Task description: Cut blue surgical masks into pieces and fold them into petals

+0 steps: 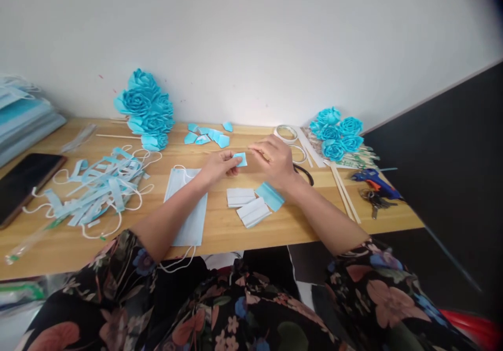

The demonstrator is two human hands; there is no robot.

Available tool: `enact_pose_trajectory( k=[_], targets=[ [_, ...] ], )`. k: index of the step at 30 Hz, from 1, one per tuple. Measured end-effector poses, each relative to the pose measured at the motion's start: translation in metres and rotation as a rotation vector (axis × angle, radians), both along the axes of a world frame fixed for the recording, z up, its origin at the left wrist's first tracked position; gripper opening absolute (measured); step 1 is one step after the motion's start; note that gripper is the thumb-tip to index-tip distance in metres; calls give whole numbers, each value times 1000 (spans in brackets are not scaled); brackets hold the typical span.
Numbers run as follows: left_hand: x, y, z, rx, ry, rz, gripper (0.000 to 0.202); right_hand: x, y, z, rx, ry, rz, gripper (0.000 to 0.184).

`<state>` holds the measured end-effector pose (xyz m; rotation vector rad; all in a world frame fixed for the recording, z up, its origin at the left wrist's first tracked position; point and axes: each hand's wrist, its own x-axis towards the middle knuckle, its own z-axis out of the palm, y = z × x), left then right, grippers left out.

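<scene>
My left hand [225,164] pinches a small light-blue square of mask fabric [241,159] between thumb and fingers, over the middle of the table. Just to its right, my right hand [272,158] is closed with its fingertips together, apart from the square. Whatever it may hold is too small to make out. Below the hands lie cut mask pieces: two whitish ones [253,212] and a blue one [270,196]. A whole blue face mask [190,220] lies partly under my left forearm. Behind the hands are several small cut blue petals [212,136].
Left: a heap of mask strips and ear loops [106,186], a phone [29,183], stacked masks [27,115] and blue fabric roses [145,107]. Right: tape rolls [299,154], a black curved handle [304,174], wooden sticks [346,194], more roses [334,131], a blue glue gun [379,182] and keys [375,200].
</scene>
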<state>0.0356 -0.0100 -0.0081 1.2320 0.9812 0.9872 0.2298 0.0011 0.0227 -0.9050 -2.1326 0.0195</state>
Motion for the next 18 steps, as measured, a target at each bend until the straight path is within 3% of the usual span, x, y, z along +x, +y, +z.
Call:
enact_pose_trajectory(
  k=[6, 12, 18],
  targets=[
    [-1, -2, 3, -27, -3, -15, 27, 0, -1, -19, 134, -41, 38, 20],
    [0, -2, 5, -29, 31, -36, 29, -1, -3, -21, 279, -34, 78, 17],
    [1, -1, 2, -20, 42, -59, 27, 0, -1, -21, 289, -77, 56, 17]
  ],
)
